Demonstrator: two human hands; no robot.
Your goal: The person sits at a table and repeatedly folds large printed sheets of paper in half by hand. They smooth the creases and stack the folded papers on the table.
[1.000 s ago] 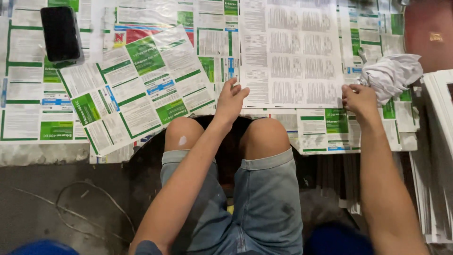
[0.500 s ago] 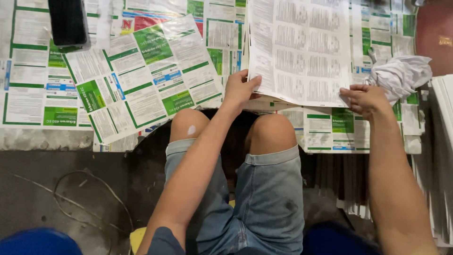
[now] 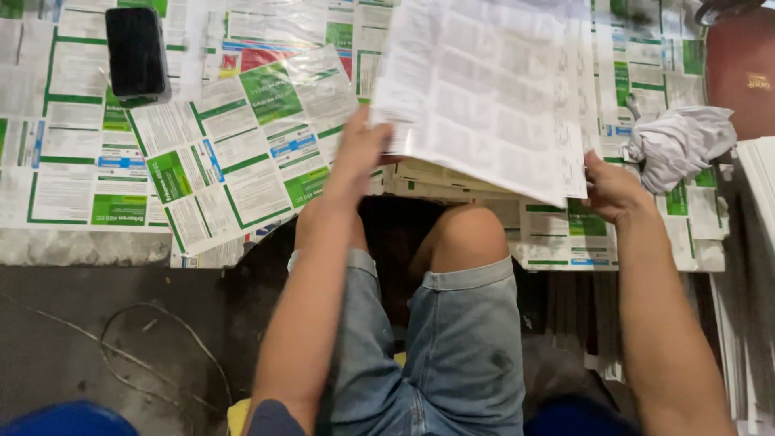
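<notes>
A large white sheet (image 3: 484,89) printed with grey tables is lifted off the table, tilted and blurred. My left hand (image 3: 359,153) grips its near left corner. My right hand (image 3: 609,187) pinches its near right corner. Under the sheet lies a stack of similar printed sheets (image 3: 452,179) at the table's front edge. My knees in denim shorts (image 3: 452,339) sit below the table edge.
Green-and-white printed sheets (image 3: 242,145) cover the table, one lying askew at the left. A black phone (image 3: 136,52) rests at the back left. A crumpled white cloth (image 3: 678,141) lies at the right, beside a stack of white sheets (image 3: 755,178). Cables lie on the grey floor (image 3: 121,347).
Both hands took hold of the table-printed sheet's near corners and raised it off the stack. The left hand moved left and up with it.
</notes>
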